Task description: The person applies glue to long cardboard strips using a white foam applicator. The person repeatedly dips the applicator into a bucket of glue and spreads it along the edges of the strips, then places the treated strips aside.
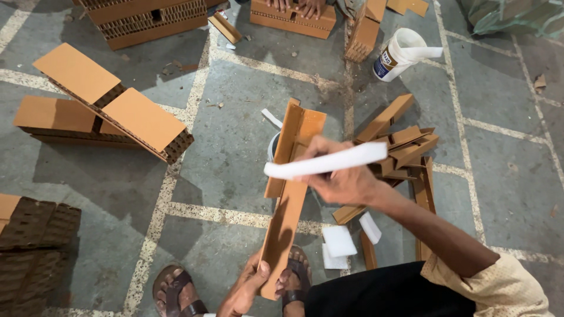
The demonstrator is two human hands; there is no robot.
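Observation:
My left hand (245,289) grips the near end of a long L-shaped brown cardboard angle strip (289,196), which points away from me, tilted up. My right hand (342,178) holds a flat white strip (326,162) crosswise over the cardboard piece. A white pot (274,147) is partly hidden behind the angle strip. My sandalled feet (176,290) show at the bottom edge.
A pile of cardboard angle strips (405,144) lies to the right, with white foam scraps (339,242) near it. Honeycomb cardboard blocks (114,114) sit at left. A white glue tub (399,54) stands at the back. Another person's hands (296,7) rest on a block (292,19).

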